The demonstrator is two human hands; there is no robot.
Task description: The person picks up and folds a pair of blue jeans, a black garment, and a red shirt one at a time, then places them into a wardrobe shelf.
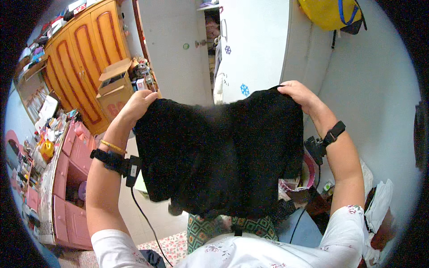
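Observation:
A black cloth garment point(218, 150) hangs spread out in front of me, its kind hard to tell in the dark fabric. At its upper left corner, my left hand point(139, 104) grips the edge between thumb and fingers. My right hand point(298, 93) pinches the upper right corner, slightly higher than the left. The top edge sags between the two hands. Below, the lower edge hangs unevenly over my patterned green trousers point(197, 231). Both forearms carry black strapped devices with cables.
Left stands a pink dresser point(62, 214) crowded with small items. Behind it are a wooden wardrobe point(78, 67) and an open cardboard box point(115, 90). A white cabinet point(253, 43) stands ahead. A yellow bag point(328, 13) hangs upper right, and a pink-rimmed bin point(311, 169) sits beyond the garment.

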